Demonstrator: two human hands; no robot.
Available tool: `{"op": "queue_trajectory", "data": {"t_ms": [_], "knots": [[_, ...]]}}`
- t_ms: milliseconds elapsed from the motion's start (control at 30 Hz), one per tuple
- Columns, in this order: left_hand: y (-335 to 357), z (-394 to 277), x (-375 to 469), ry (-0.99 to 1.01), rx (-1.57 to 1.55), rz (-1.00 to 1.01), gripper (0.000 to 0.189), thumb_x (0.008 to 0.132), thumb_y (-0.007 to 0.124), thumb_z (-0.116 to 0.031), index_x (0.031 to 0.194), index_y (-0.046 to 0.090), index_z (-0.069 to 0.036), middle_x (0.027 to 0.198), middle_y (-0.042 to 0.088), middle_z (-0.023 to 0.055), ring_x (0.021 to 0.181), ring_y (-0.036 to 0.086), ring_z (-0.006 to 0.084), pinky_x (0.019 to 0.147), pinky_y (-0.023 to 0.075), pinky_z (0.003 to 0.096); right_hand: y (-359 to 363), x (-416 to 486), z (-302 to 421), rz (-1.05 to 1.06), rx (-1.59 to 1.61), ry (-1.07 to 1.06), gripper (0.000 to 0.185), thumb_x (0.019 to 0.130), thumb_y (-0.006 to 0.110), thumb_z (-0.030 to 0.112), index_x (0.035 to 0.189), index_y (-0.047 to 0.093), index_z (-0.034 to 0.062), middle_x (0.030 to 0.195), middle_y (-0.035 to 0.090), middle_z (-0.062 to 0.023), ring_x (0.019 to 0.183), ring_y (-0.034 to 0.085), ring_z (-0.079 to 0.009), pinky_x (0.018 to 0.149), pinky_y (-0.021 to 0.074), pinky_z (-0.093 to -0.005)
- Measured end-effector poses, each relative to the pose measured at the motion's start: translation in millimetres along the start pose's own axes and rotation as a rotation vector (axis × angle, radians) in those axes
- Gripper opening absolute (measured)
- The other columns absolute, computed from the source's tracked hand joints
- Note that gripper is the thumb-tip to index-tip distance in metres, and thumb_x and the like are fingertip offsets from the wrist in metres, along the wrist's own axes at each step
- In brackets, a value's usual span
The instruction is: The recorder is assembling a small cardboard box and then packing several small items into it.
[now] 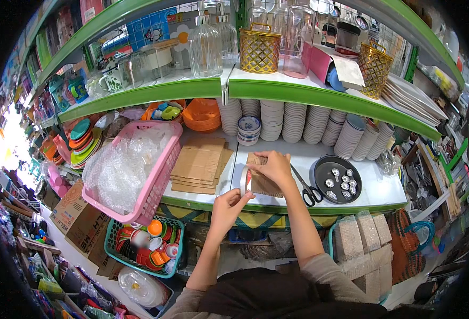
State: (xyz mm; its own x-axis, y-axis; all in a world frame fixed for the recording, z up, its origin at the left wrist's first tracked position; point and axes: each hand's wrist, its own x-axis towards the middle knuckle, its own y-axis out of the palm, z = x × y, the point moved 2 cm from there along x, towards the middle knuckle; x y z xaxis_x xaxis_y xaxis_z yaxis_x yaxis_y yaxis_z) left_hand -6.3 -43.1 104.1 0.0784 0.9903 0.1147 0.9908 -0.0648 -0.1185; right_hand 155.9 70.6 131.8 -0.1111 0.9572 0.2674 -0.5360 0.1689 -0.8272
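On the white shelf before me lies a piece of corrugated cardboard. Above its left edge, my left hand holds the lower side of a roll of tape. My right hand has its fingers at the roll's upper side, over the cardboard; whether it grips the tape or its loose end is hard to tell. Black-handled scissors rest to the right, beside a dark round pan with several small fluted metal molds. Left of my hands is a stack of flat cardboard pieces.
A pink basket of bubble wrap stands at the left. Stacked white bowls line the back, under a green-edged upper shelf with glassware. Below are a teal basket of colorful wares and bubble-wrapped packages.
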Motion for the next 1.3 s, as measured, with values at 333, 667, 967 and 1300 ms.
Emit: {"op": "queue_trajectory", "data": {"t_ms": [333, 667, 967, 1300], "knots": [[2, -5, -4, 0.002, 0.02, -0.017, 0.022, 0.091, 0.062, -0.016, 0.09, 0.065, 0.006, 0.086, 0.07, 0.0071, 0.075, 0.056, 0.0019, 0.068, 0.0438, 0.018, 3, 6, 0, 0.037, -0.034, 0.016, 0.05, 0.073, 0.068, 0.056, 0.103, 0.066, 0.0157, 0.091, 0.07, -0.0092, 0.091, 0.064, -0.0254, 0.083, 0.0332, -0.0413], [0, 4, -4, 0.063, -0.05, -0.066, 0.02, 0.089, 0.065, -0.018, 0.091, 0.068, 0.001, 0.07, 0.063, -0.0004, 0.065, 0.05, 0.0011, 0.058, 0.0393, 0.0186, 20, 5, 8, -0.083, -0.091, -0.016, 0.019, 0.09, 0.055, 0.032, 0.1, 0.06, 0.0171, 0.091, 0.069, -0.0055, 0.092, 0.061, -0.0262, 0.08, 0.0307, -0.0442], [-1, 1, -2, 0.072, -0.116, -0.058, 0.021, 0.089, 0.065, -0.014, 0.097, 0.066, 0.005, 0.086, 0.07, 0.0069, 0.082, 0.062, 0.0062, 0.075, 0.0477, 0.021, -8, -19, -18, -0.487, 0.286, -0.171, 0.017, 0.085, 0.06, 0.019, 0.098, 0.063, 0.0078, 0.098, 0.064, -0.0128, 0.093, 0.057, -0.0344, 0.084, 0.0407, -0.0434], [-1, -2, -1, 0.085, -0.102, -0.06, 0.021, 0.089, 0.064, -0.014, 0.098, 0.065, 0.005, 0.09, 0.071, 0.01, 0.087, 0.065, 0.0101, 0.08, 0.0483, 0.0234, 0, -91, -112, -0.407, -0.077, 0.259, 0.021, 0.078, 0.058, 0.002, 0.098, 0.062, 0.0037, 0.094, 0.06, -0.0172, 0.091, 0.057, -0.0357, 0.078, 0.0464, -0.0446]]}}
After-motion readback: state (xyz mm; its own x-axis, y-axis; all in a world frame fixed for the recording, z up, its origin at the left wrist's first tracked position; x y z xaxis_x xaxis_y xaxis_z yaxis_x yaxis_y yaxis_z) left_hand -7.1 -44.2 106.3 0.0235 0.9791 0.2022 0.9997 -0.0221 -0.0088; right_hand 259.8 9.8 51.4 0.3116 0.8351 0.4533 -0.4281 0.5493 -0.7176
